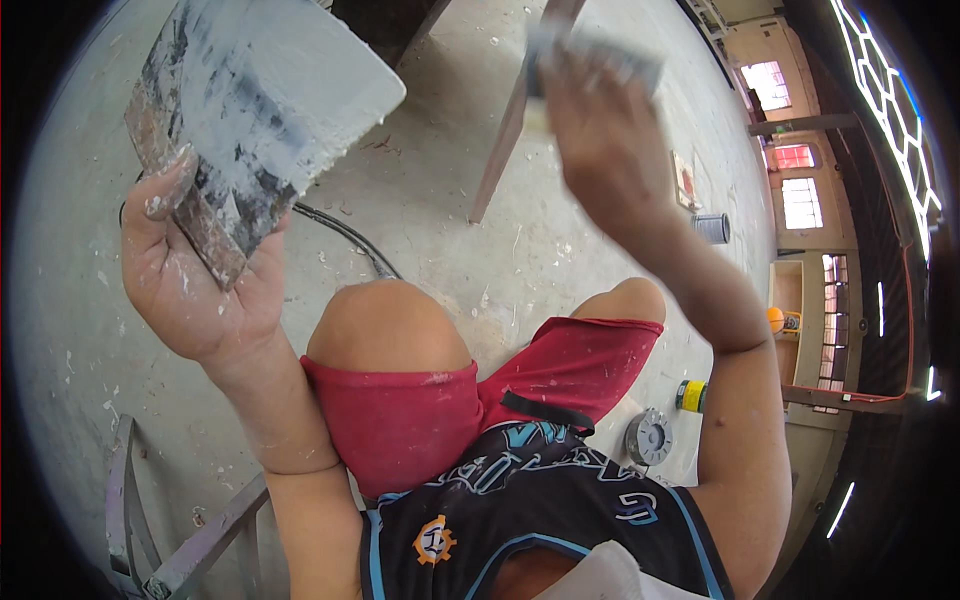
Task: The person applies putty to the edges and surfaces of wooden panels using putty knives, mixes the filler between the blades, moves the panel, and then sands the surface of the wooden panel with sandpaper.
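At the upper left, my left hand (205,310) grips a flat putty board (300,85) by its worn lower edge, the thumb lying over the near side. White putty coats most of the board, with dark streaks showing through, and white specks dot my thumb and palm. My right hand (608,150) is stretched forward and smeared by motion. Its fingers close on a flat grey tool (640,70), too blurred to name its kind. The tool is beside or against the upper part of a brownish furniture leg (500,160); whether they touch I cannot tell.
A dark cable (345,232) runs on the floor beyond my knee. To the right stand a grey can (712,228), a yellow-green can (690,396) and a round grey lid-like thing (651,437). A purplish frame (205,530) is at lower left.
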A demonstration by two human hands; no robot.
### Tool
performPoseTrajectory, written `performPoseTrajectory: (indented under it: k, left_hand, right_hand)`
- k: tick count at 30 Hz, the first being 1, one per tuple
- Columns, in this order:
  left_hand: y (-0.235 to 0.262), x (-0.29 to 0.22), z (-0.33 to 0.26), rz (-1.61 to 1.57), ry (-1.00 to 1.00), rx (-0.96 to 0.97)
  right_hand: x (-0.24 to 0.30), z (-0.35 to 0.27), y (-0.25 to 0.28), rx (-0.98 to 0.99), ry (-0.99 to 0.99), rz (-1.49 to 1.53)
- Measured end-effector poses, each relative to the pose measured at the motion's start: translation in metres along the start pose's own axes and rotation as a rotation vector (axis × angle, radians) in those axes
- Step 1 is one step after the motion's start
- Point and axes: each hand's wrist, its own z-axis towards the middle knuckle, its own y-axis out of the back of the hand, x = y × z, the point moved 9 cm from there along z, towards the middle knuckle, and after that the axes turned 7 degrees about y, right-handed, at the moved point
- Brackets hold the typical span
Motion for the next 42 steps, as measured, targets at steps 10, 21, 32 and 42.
performPoseTrajectory:
  k: [10, 21, 32, 42]
  left_hand:
    - [-0.006, 0.007, 0.0, -0.071, 0.122, 0.268]
    - [0.013, 0.037, 0.016, 0.17, 0.237, 0.164]
    - [0.007, 0.044, -0.001, 0.595, 0.083, -0.102]
    - [-0.03, 0.031, -0.001, 1.046, -0.287, 0.069]
  right_hand:
    - [0.039, -0.011, -0.067, 0.123, 0.02, -0.221]
    - [0.018, -0.077, -0.088, 0.046, -0.664, 1.235]
    - [0.042, -0.041, -0.015, -0.272, -0.338, 1.149]
    - [0.014, -0.014, 0.025, -0.392, -0.149, 1.028]
